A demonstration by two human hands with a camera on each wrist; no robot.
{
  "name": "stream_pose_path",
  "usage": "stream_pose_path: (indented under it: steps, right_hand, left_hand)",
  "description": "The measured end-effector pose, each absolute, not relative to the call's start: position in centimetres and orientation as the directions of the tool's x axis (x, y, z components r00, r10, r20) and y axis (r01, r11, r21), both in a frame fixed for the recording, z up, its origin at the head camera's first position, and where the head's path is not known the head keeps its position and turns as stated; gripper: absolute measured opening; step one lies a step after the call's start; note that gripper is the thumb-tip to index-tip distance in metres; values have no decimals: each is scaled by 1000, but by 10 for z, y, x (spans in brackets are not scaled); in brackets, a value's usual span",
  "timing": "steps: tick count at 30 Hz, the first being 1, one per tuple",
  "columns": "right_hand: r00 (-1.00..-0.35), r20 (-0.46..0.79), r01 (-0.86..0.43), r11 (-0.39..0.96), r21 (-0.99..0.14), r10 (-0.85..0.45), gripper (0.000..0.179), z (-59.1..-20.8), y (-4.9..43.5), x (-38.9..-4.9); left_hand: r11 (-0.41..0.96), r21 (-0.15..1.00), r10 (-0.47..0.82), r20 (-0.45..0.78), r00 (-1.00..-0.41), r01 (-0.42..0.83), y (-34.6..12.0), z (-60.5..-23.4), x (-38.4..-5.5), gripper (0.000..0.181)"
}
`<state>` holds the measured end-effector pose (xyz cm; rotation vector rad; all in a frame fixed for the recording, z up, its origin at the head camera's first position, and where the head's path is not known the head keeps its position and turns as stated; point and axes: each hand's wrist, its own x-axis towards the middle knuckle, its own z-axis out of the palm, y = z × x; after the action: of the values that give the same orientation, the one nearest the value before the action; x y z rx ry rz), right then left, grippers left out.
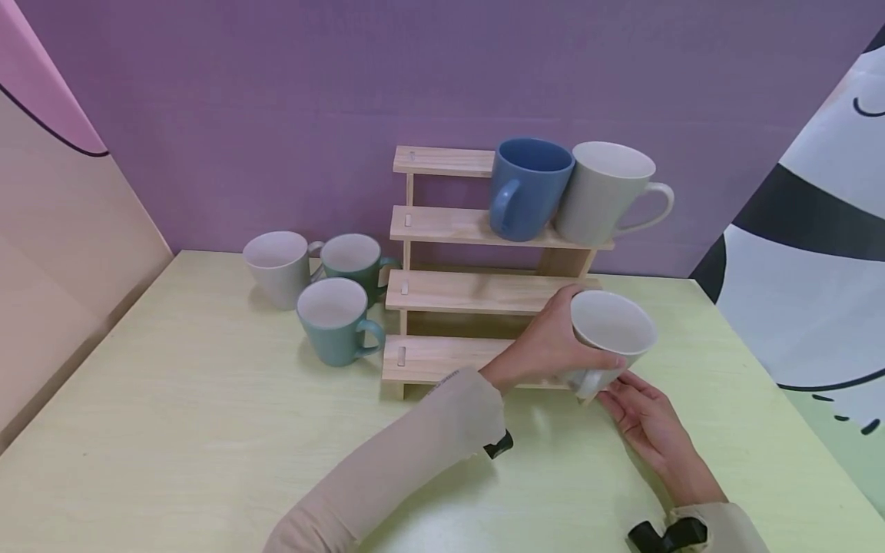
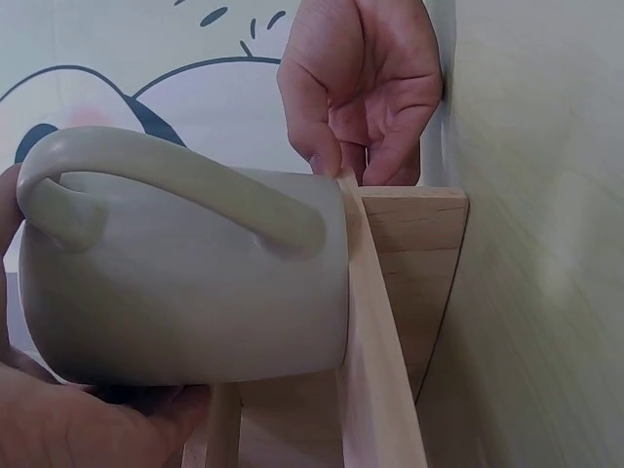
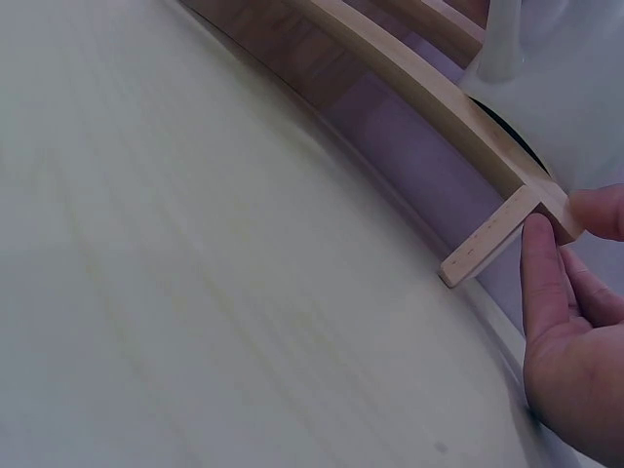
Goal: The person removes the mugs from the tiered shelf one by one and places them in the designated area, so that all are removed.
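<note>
We are watching the left hand (image 1: 553,346) curling its fingers round a smooth, tapering off-white mug (image 1: 612,326), its base close against the right end of the lowest tier of a pale, grained wooden stand (image 1: 442,357). The right hand (image 1: 646,422) is pinching that squared end between thumb and fingertips. 2 glazed mugs, 1 blue (image 1: 528,196) and 1 whitish (image 1: 601,200), are standing higher; 3 loop-handled mugs (image 1: 335,334) are clustering left.

On wooden stepped stand (image 1: 463,292), second step down: tapered blue mug (image 1: 531,196), tapered off-white mug (image 1: 600,207) to right. At bottom step's right end: round white mug (image 1: 615,319). Left of stand: grey-white mug (image 1: 278,269), green mug (image 1: 353,257), teal mug (image 1: 333,326) before both.
</note>
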<state>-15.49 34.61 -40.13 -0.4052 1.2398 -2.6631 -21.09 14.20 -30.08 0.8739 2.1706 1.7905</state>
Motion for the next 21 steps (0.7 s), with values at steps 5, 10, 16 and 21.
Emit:
stream_pose_path:
  steps: [5, 10, 16, 21]
  right_hand:
    - [-944, 158, 65, -631, -773, -291, 43, -399, 347, -153]
    - [-943, 160, 68, -636, -768, -293, 43, -398, 348, -152]
    - [-944, 148, 77, -634, -769, -294, 42, -398, 348, -152]
    - [-946, 143, 75, -628, -774, -290, 41, -398, 348, -152]
  left_hand:
    - [98, 948, 564, 199, -801, 304, 144, -299, -213, 90]
    - [120, 942, 553, 198, -809, 313, 146, -300, -215, 89]
    - [133, 943, 521, 195, -831, 305, 147, -303, -215, 88]
    - [128, 943, 502, 205, -840, 306, 147, -304, -215, 87]
